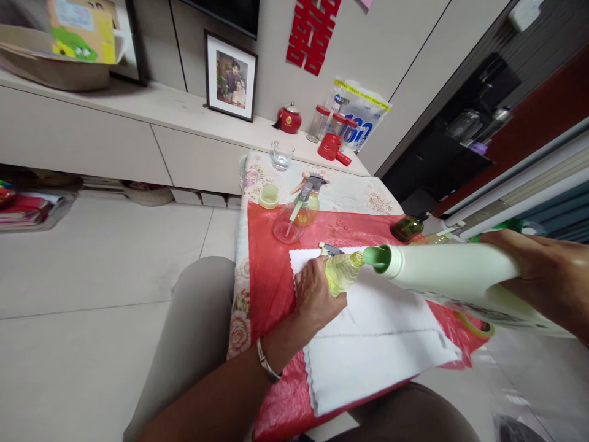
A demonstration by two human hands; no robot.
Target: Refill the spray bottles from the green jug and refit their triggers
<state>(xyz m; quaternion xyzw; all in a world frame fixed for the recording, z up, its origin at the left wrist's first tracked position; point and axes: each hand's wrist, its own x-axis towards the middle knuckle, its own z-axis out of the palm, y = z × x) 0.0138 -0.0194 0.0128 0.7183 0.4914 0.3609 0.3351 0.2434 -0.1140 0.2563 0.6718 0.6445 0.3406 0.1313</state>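
Note:
My left hand [317, 291] is closed around a small clear yellow-green bottle [341, 273], tilted with its open mouth to the right. My right hand [547, 273] grips a large pale green jug [453, 267], held nearly level. The jug's green spout [376, 256] meets or nearly touches the bottle's mouth; whether liquid is flowing I cannot tell. Under both lies a white cloth [377, 350] with scalloped edges, on a red plastic sheet [271, 288]. A dark spray head [330, 249] lies just behind the small bottle. Clear spray bottles [289, 224] stand beyond the cloth.
A pale green cap [269, 196] and a glass mug [281, 155] stand on the table's far left. Toward the right are a dark amber bottle [407, 228] and a yellow tape roll [476, 325]. A cabinet ledge [184, 107] behind holds a picture frame [230, 77] and jars.

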